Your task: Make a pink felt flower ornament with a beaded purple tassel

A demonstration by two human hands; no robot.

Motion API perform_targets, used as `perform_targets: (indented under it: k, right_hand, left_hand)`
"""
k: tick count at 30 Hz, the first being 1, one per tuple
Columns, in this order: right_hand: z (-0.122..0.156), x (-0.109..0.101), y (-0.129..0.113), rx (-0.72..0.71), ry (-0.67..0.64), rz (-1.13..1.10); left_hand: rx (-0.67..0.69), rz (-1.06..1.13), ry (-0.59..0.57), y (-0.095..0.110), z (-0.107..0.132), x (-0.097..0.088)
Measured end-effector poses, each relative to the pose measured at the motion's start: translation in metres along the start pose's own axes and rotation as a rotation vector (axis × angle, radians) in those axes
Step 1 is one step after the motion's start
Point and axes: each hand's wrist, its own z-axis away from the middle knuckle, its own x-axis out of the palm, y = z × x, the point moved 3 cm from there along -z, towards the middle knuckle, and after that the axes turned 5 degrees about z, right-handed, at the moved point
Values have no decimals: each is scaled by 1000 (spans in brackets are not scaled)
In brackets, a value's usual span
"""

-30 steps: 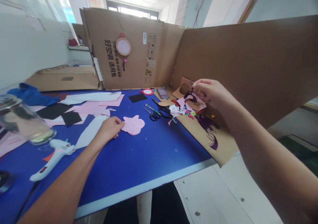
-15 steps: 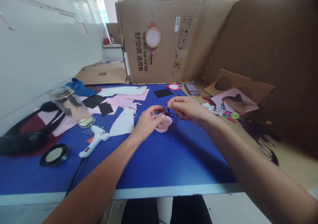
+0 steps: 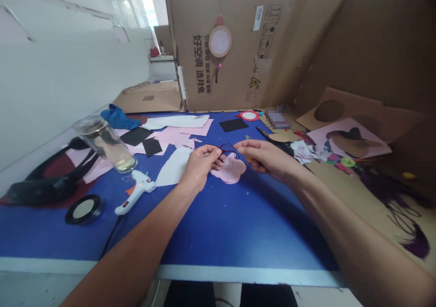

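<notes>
Here, L hand (image 3: 200, 164) and R hand (image 3: 265, 157) pinched a dark cord (image 3: 228, 145) betw. them, L overlapping the pink cutout (image 3: 233, 170) over the blue table (image 3: 218, 230); approx. 1 s earlier, R reached apart, above the cardboard sheet (image 3: 344, 182).

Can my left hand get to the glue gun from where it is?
Probably yes: the glue gun lies just left of your left hand, with only flat white paper between. That hand is pinching cord, though.
</notes>
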Motion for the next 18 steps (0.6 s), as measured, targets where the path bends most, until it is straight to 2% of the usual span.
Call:
perform_targets:
  k: [7, 11, 15, 18]
  right_hand:
    - [-3, 11, 5, -72, 15, 142]
    - [-2, 5, 2, -97, 44, 117]
    - [2, -13, -8, -74, 61, 64]
    - [13, -45, -21, -73, 152, 193]
  left_hand:
    - [-18, 41, 7, 1, 0, -1]
    - [-20, 99, 58, 0, -4, -7]
    - [-24, 139, 88, 4, -7, -13]
    - [-24, 140, 119, 9, -8, -17]
